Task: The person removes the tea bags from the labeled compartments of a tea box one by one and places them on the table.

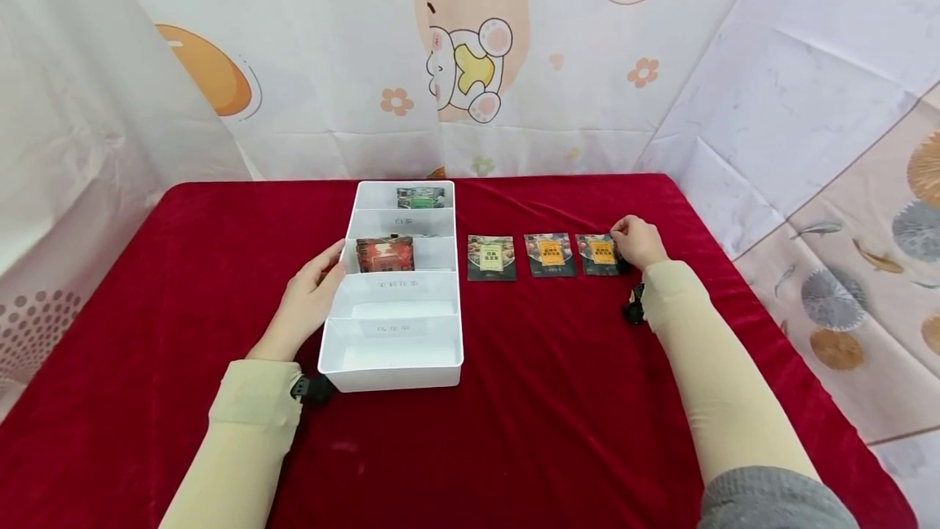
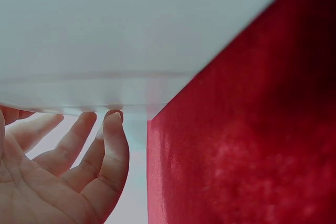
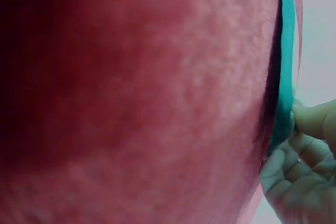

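A white divided box point(image 1: 389, 378) stands on the red cloth, and my left hand point(image 1: 312, 292) touches its outer left side. In the left wrist view, that hand's fingertips rest against the white wall, fingers gently bent. Inside the box, a red sachet point(image 1: 385, 255) lies in one compartment and a green sachet point(image 1: 421, 198) in the far one. To the right, my right hand point(image 1: 640, 242) pinches the right edge of a dark sachet with an orange label point(image 1: 598, 254). Thumb and finger meet on its edge point(image 3: 285, 77) in the right wrist view.
Between the box and that sachet lie a sachet with a pale yellow label point(image 1: 492, 258) and another orange-labelled sachet point(image 1: 550, 255). The red cloth point(image 1: 543, 398) covers the table. A patterned curtain point(image 1: 323, 72) hangs behind its far edge.
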A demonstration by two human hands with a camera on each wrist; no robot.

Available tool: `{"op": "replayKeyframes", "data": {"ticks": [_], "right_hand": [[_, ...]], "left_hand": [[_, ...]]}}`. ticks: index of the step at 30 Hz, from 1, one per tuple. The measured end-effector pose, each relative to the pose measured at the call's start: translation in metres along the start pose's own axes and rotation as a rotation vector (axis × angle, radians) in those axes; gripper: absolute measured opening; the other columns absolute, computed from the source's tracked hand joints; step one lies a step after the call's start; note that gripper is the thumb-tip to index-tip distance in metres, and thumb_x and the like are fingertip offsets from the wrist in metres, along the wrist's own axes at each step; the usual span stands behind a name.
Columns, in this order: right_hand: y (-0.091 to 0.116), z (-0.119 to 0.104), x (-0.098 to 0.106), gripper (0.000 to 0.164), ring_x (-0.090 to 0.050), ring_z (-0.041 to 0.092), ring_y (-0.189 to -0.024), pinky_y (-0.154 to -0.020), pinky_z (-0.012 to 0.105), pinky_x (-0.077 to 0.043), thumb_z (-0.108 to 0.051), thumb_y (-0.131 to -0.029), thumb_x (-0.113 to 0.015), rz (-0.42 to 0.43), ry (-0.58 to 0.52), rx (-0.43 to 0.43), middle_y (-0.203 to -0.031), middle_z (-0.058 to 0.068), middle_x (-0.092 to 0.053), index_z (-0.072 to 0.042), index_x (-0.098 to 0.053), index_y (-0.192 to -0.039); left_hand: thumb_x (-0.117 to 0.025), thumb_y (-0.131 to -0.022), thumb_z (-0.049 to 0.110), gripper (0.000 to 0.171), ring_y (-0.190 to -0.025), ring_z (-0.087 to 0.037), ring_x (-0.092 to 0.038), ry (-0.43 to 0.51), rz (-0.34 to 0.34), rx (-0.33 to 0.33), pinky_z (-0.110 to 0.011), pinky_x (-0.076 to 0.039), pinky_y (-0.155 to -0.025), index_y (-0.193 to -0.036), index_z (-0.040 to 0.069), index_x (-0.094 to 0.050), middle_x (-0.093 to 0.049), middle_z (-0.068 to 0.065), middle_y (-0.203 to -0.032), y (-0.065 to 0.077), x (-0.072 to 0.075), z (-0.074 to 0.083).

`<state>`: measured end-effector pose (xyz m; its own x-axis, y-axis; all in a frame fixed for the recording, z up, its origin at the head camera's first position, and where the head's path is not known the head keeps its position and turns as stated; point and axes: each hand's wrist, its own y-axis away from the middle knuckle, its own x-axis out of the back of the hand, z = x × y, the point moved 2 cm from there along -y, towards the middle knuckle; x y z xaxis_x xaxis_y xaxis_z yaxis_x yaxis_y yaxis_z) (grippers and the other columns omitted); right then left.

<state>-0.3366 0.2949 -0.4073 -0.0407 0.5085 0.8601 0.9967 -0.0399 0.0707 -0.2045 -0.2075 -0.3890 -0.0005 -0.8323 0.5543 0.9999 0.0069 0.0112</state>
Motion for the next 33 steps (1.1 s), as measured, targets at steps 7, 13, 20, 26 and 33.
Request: {"op": "replayKeyframes", "data": {"ticks": [7,13,20,26,33], "right_hand": [[0.001,0.002,0.000,0.029,-0.053,0.040,-0.107,-0.094,0.052,-0.048,-0.018,-0.102,-0.048,0.002,0.005,-0.025,-0.119,0.029,-0.058,0.005,-0.056,-0.118],[0.001,-0.002,0.005,0.033,-0.054,0.040,-0.105,-0.093,0.053,-0.048,-0.020,-0.103,-0.048,0.037,-0.022,-0.008,-0.117,0.028,-0.057,0.006,-0.056,-0.122],[0.006,-0.017,0.016,0.035,-0.055,0.042,-0.107,-0.095,0.054,-0.046,-0.022,-0.103,-0.048,0.082,-0.052,0.034,-0.116,0.028,-0.059,0.005,-0.057,-0.122],[0.010,-0.032,0.020,0.037,-0.057,0.036,-0.099,-0.085,0.046,-0.048,-0.026,-0.103,-0.048,0.105,-0.124,0.054,-0.115,0.025,-0.061,0.003,-0.057,-0.125],[0.010,-0.051,0.017,0.036,-0.059,0.029,-0.090,-0.072,0.033,-0.046,-0.029,-0.103,-0.050,0.141,-0.201,0.073,-0.115,0.022,-0.066,-0.002,-0.061,-0.124]], "left_hand": [[-0.036,-0.107,0.033,0.054,-0.119,-0.043,-0.057,0.006,0.001,-0.007,-0.057,-0.050,-0.097,-0.157,0.014,-0.029,-0.041,-0.024,-0.152,0.000,-0.001,0.001],[-0.036,-0.107,0.033,0.055,-0.120,-0.044,-0.056,0.010,-0.002,0.004,-0.058,-0.049,-0.098,-0.157,0.014,-0.028,-0.039,-0.023,-0.154,0.001,-0.001,0.001],[-0.036,-0.107,0.033,0.055,-0.120,-0.043,-0.056,0.009,-0.006,0.008,-0.057,-0.050,-0.098,-0.158,0.015,-0.027,-0.040,-0.023,-0.153,0.001,0.000,0.001],[-0.036,-0.107,0.033,0.055,-0.120,-0.042,-0.056,-0.003,0.000,0.001,-0.056,-0.050,-0.097,-0.157,0.013,-0.028,-0.040,-0.024,-0.153,0.002,0.001,0.004],[-0.036,-0.107,0.032,0.055,-0.121,-0.043,-0.056,0.002,-0.011,-0.001,-0.056,-0.050,-0.098,-0.158,0.013,-0.027,-0.039,-0.023,-0.154,0.003,0.000,0.005]]}}
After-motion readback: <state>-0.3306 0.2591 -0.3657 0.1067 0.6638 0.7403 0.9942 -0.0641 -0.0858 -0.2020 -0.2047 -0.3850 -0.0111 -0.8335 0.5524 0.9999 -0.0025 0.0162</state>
